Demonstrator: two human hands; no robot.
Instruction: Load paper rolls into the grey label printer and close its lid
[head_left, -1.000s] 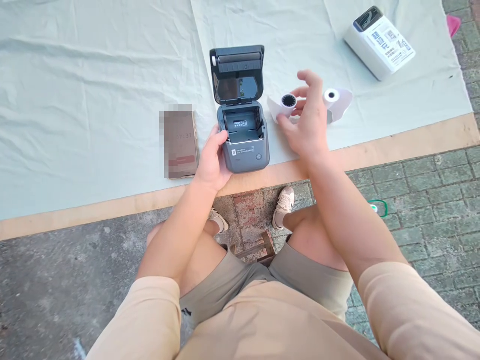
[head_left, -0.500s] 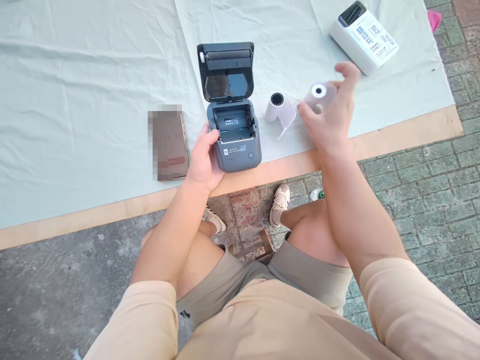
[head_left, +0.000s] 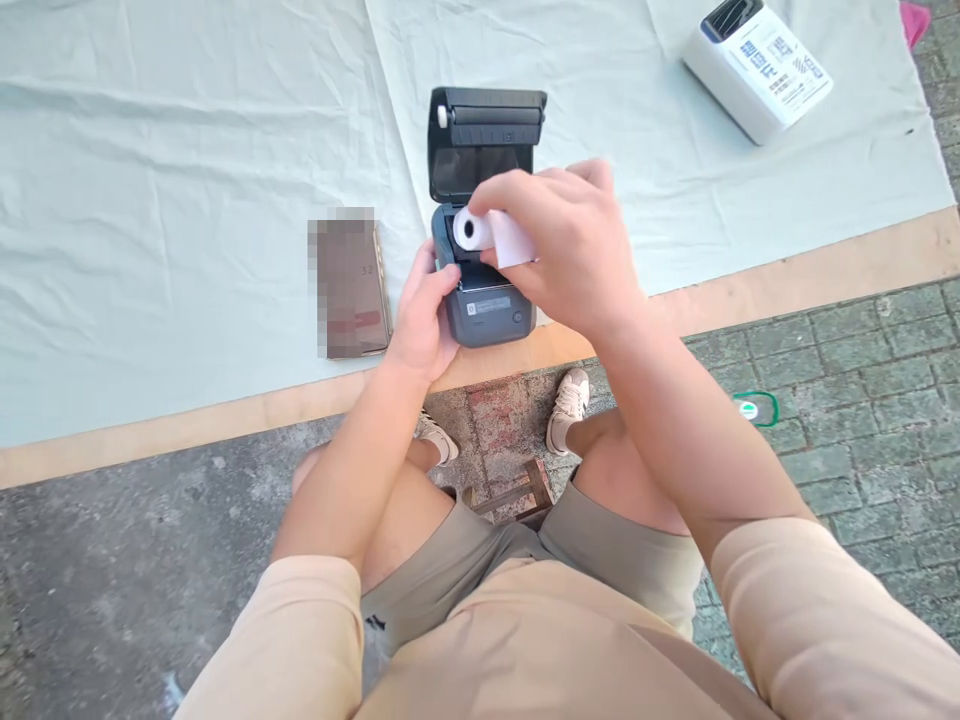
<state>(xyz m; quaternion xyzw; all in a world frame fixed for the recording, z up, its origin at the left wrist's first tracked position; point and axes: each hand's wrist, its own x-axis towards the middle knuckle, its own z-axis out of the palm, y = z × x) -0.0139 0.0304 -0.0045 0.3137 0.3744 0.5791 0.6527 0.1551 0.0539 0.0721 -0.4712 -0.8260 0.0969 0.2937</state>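
A dark grey label printer (head_left: 491,318) stands near the table's front edge with its lid (head_left: 486,125) raised. My left hand (head_left: 426,315) grips its left side, the thumb hooked over the rim of the compartment. In my right hand (head_left: 570,235) is a white paper roll (head_left: 472,230), pinched between thumb and fingers, one end facing left. The roll is over or partly inside the open compartment; how deep it sits is hidden by my fingers. A flap of loose paper (head_left: 514,240) hangs from it. My right hand covers the spot where the other roll stood.
A phone (head_left: 351,290), partly blurred out, lies left of the printer. A white box-shaped device (head_left: 759,75) with printed labels lies at the back right. Pale cloth (head_left: 225,200) covers the table, with a bare wooden edge (head_left: 187,425) in front. A wooden stool part (head_left: 525,490) shows between the legs.
My right hand has closed on the paper roll and carried it left to the printer's compartment. My left hand still holds the printer. The view has shifted slightly.
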